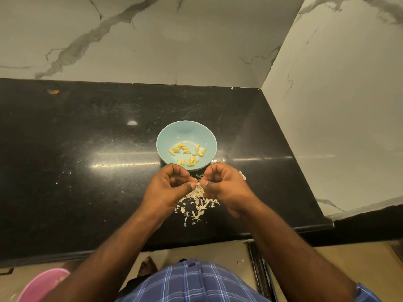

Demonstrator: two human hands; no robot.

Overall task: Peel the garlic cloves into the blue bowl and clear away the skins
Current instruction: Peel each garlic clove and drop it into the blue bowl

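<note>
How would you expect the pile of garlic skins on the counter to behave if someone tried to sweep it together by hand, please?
The garlic skins look thin, curled and flaky, so they are probably very light and floppy. They already lie scattered on the black counter, so a quick push would likely spread them. Some may cling to the fingers.

Blue bowl (165, 138) holds peeled cloves (187, 151); skins (196, 203) heaped beside.

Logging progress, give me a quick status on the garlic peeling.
Left hand and right hand pinch one clove. Peeled cloves in blue bowl. Skins piled on counter, uncleared.
</note>
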